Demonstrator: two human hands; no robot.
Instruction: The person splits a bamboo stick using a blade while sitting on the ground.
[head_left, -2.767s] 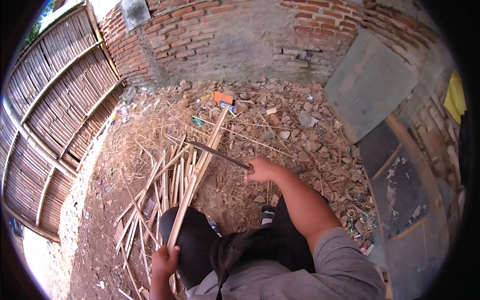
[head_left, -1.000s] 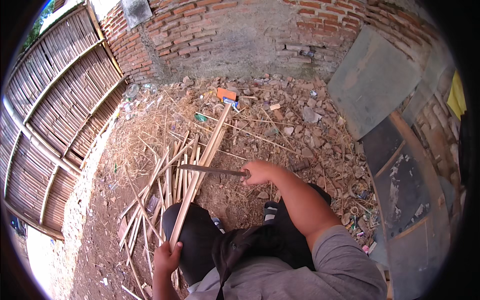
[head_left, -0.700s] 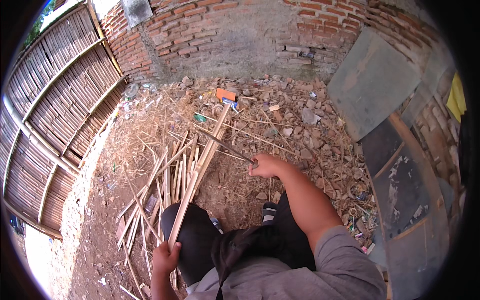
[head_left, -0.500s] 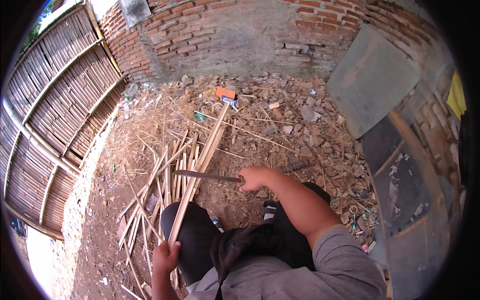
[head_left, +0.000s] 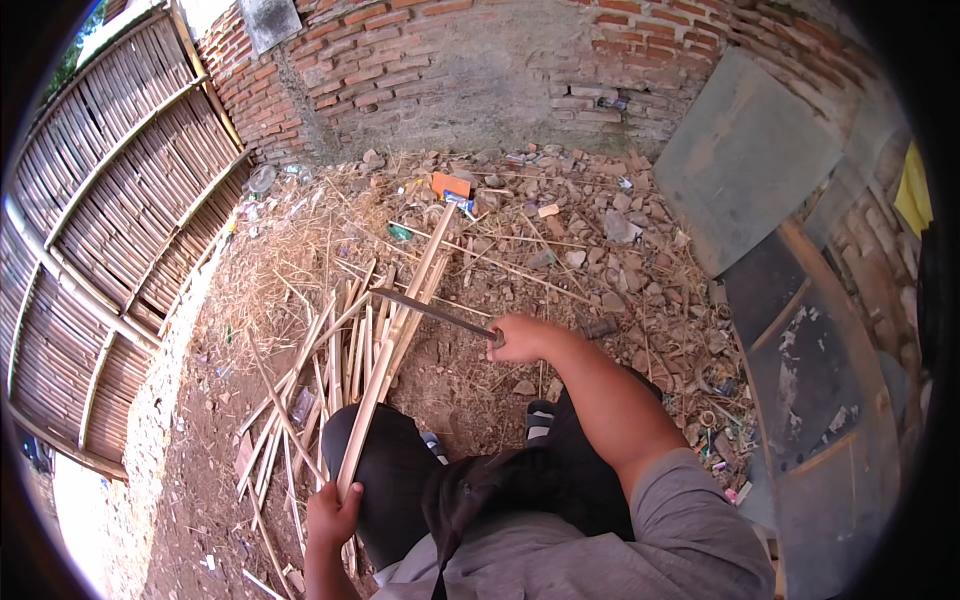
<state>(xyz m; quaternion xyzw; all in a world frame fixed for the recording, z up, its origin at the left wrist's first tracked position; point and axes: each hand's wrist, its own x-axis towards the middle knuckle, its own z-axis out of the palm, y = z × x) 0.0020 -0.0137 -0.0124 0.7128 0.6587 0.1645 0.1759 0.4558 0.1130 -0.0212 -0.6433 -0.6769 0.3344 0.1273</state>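
The right hand [head_left: 515, 339] curls around a dark blade [head_left: 435, 312], mostly hiding its handle; the left hand [head_left: 333, 512] grips a strip [head_left: 371, 403]. Rubbly dirt [head_left: 440, 370] meets a brick wall [head_left: 470, 80].

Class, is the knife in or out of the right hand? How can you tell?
In: the right hand closes round one end of the knife; the rest sticks out leftward.

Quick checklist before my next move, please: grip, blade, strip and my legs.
1. Left hand closed on the near end of the long pale strip: ok.
2. Right hand closed on the near end of the dark blade: ok.
3. Left hand well apart from the dark blade: ok.
4. Dark blade touching the long pale strip: cannot tell; it crosses it in view.
5. Left knee out from under the strip: not ok.
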